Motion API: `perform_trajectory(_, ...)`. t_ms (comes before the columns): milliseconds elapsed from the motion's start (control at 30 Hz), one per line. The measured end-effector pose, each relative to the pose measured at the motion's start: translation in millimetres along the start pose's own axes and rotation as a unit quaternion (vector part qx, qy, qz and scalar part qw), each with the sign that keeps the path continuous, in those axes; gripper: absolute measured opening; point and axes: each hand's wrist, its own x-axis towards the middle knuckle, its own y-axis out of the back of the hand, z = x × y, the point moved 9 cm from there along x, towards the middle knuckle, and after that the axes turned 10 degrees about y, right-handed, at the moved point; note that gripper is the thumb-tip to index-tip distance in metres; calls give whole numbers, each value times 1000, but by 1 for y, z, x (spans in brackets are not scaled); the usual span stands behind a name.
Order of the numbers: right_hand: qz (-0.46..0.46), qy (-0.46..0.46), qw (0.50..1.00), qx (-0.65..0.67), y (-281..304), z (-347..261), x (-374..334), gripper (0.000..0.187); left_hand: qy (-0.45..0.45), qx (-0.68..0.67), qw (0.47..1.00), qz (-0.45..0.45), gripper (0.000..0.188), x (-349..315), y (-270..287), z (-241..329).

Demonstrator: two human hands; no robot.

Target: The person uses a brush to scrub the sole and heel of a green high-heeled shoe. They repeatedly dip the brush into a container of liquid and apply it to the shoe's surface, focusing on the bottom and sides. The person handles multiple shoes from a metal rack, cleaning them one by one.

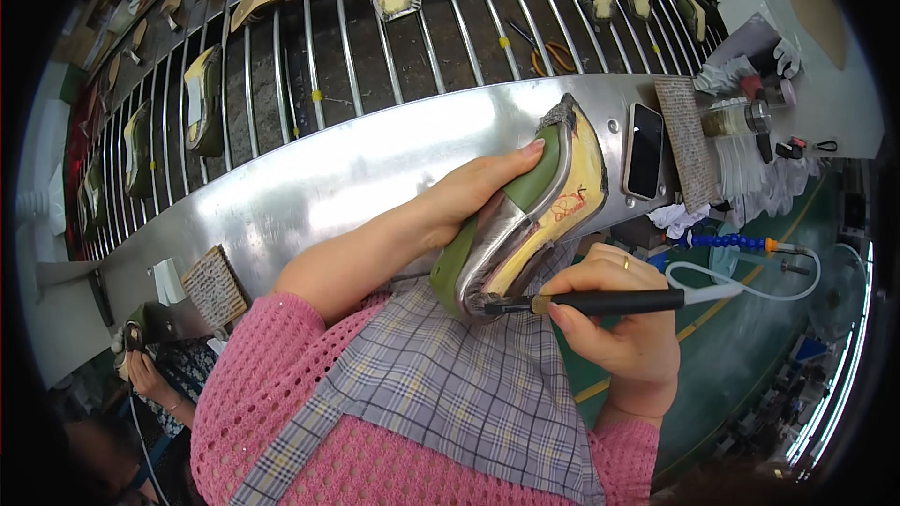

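Observation:
My left hand [469, 192] is wrapped round a shoe upper on a green last [536, 178], its thumb along the green side. The sole side faces up, showing a yellowish insole [572, 201] with red marks and silvery-grey leather folded over its edge. In my right hand [614, 319] a black-handled pen-like tool [614, 302] is gripped like a pencil, a white cord running from its back end. Its dark tip touches the folded leather at the heel end of the shoe. My left palm and some fingers are hidden behind the shoe.
Beyond a shiny metal ledge [328, 164] runs a rack of metal rods [347, 28] bearing several lasted shoes and a pair of pliers [553, 56]. A phone [643, 152] and a textured board [686, 145] lie at right. Another person's hand [148, 377] holds a shoe at lower left.

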Motion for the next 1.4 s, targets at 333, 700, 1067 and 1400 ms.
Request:
perform_trajectory(333,-104,-29,993,43,-3,6,21,16,135,-41,986,-87,54,20,-11,-60)
perform_trajectory(700,-88,65,984,-139,26,-4,21,15,166,-67,982,-64,50,26,-10,-78)
perform_trajectory(1067,109,95,973,-179,45,-19,-22,21,92,-126,984,-92,44,20,-16,-30)
perform_trajectory(1400,354,-114,923,103,111,81,-39,25,34,7,995,-93,49,12,-37,-7)
